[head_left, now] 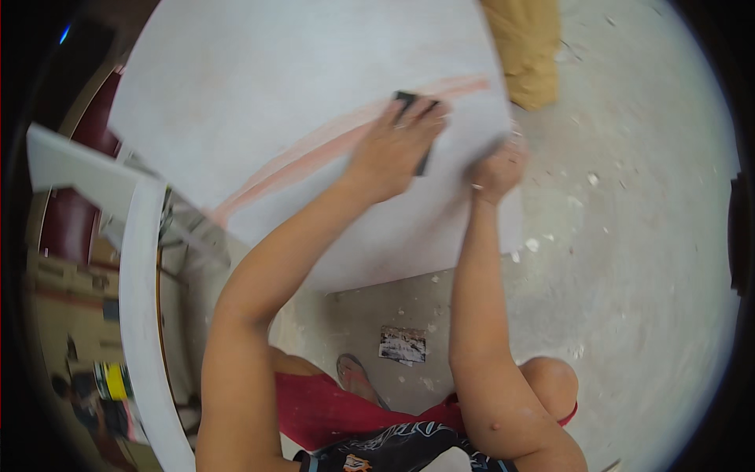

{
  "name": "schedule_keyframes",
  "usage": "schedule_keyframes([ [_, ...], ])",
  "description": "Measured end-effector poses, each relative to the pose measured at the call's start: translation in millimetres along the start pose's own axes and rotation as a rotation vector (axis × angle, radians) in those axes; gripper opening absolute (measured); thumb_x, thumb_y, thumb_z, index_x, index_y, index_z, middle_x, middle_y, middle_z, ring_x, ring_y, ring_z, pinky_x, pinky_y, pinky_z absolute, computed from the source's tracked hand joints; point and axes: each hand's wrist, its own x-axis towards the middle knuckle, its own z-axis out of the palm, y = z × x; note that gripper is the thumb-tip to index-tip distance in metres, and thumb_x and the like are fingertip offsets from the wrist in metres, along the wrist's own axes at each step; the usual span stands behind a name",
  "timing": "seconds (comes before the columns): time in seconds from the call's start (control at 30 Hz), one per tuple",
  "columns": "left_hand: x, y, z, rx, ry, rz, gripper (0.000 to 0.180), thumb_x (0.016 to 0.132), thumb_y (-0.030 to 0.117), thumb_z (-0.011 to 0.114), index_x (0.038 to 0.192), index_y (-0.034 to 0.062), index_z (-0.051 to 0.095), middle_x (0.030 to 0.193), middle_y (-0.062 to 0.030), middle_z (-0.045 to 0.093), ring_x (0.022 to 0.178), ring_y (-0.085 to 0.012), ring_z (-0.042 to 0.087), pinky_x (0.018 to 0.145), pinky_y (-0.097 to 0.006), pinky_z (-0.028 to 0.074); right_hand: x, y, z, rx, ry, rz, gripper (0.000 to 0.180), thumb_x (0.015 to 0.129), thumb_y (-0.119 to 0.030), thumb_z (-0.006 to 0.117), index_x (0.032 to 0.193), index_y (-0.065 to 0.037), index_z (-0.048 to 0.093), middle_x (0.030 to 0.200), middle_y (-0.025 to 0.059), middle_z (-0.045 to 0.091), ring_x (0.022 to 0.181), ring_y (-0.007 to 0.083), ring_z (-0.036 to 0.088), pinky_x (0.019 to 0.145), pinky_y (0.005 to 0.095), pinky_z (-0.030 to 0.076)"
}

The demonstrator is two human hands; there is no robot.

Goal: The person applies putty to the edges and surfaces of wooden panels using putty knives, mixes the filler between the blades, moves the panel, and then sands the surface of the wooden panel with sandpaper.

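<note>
Head view:
L hand (391, 149): fingers pressed down on a dark sanding block (415, 126), flat against the white board (259, 94), near its right edge, just below the pink streak (338, 141).
R hand (497, 169): clamped on board's right edge.
Board: tilted, over concrete floor (629, 236).
Floor bits: sandal (358, 376), paper scrap (403, 344).

Grey concrete floor (629, 236), rough, flecked with white chips and dust. Small dark, stained scrap (403, 344) lies on it at near centre. Tan sack-like bundle (525, 47) stands far right of centre. Left: white curved board (141, 315) on edge, dark red panel (67, 224) beyond it, yellow container (116, 381) near left. Even, diffuse light.
</note>
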Motion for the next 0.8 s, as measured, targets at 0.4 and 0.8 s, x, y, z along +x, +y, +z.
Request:
schedule_keyframes([
  [0.4,-155.8,-23.1,33.4,0.099,0.224,-0.870,0.083,0.079,0.030,0.061,0.138,-0.0102,0.019,0.144,-0.0292,0.020,0.136,-0.0422,0.014,0.110,-0.054,0.012,0.2,6.6,4.0,0.238,0.005,0.267,0.032,0.090,-0.016,0.041,0.106,0.005,0.059,0.109,0.0207,0.059,0.098,0.0342,0.057,0.085,0.0387,0.045],
  [0.8,-120.6,-8.5,44.9,0.107,0.396,-0.518,0.076,0.075,0.031,0.061,0.134,-0.0068,0.030,0.142,-0.0291,0.025,0.134,-0.0456,0.017,0.109,-0.058,0.006,21.7,81.3,17.2,-0.562,0.039,-0.452,0.027,0.087,-0.016,0.048,0.104,0.003,0.058,0.104,0.0168,0.061,0.095,0.0334,0.058,0.080,0.0401,0.049],
])
